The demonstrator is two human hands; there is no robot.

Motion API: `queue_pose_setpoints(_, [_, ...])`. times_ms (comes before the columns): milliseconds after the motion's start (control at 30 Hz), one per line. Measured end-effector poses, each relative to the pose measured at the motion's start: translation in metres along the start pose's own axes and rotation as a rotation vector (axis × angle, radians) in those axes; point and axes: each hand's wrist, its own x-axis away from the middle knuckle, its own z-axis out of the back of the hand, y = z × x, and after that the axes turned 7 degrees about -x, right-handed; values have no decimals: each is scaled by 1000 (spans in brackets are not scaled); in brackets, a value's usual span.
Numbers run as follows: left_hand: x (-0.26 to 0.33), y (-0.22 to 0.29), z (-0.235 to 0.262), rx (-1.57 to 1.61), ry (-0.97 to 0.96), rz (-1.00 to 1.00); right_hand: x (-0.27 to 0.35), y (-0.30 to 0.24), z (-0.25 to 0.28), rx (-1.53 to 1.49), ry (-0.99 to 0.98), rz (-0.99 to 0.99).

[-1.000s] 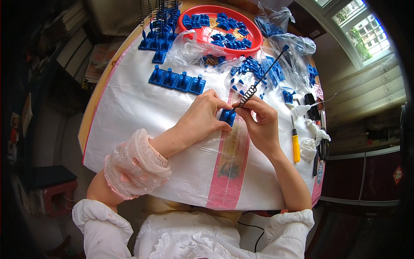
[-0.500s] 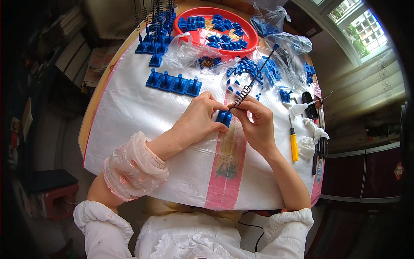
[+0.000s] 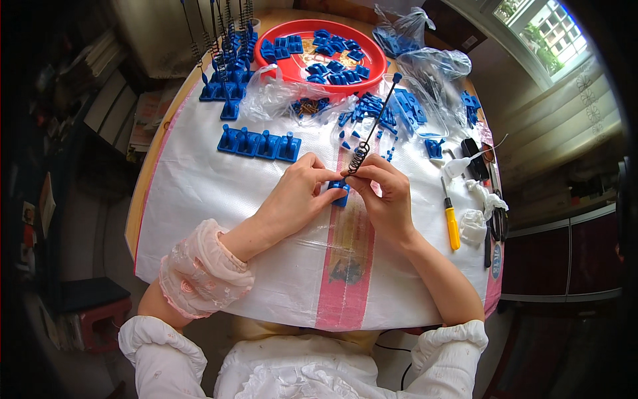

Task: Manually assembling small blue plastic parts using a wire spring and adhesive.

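Note:
Near the middle of the table my left hand grips a small blue plastic base between thumb and fingers. My right hand is closed in a pinch on the lower end of a black coiled spring rod with a blue tip. The rod slants up and to the right from the base; fingertips hide where the two meet. Beyond my left hand stands a row of several blue bases with upright pegs. Small loose blue parts are scattered past my right hand.
Finished-looking bases with black spring rods stand at the far left. A red tray holds blue pieces beside clear plastic bags. On the right lie a yellow-handled screwdriver, a white bottle and crumpled tissue.
The view has shifted slightly, so the table contents appear a little to the left. My left thumb now covers more of the base. Both hands keep their grip, with the rod still slanting upward.

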Motion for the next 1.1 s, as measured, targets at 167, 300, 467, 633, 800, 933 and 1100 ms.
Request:
queue_pose_setpoints(167, [0, -4, -1, -14, 6, -15, -1, -1, -1, -24, 2, -22])
queue_pose_setpoints(300, [-1, -3, -1, -30, 6, -9, -3, 0, -1, -25, 13, -28])
queue_pose_setpoints(467, [-1, -2, -1, -24, 9, -15, -2, 1, -2, -63, 30, -27])
queue_pose_setpoints(633, [-2, 0, -2, -29, 18, 7, -2, 1, -1, -43, 19, -22])
queue_pose_setpoints(800, [-3, 0, -3, -20, 14, 42, -3, 0, 0, -49, 7, -39])
queue_pose_setpoints(933, [-4, -1, -3, -15, 20, 45, -4, -2, 0, -29, -1, -29])
queue_pose_setpoints(1100, [-4, -1, -3, -18, 23, 43, -4, 0, 0, -25, 1, -18])
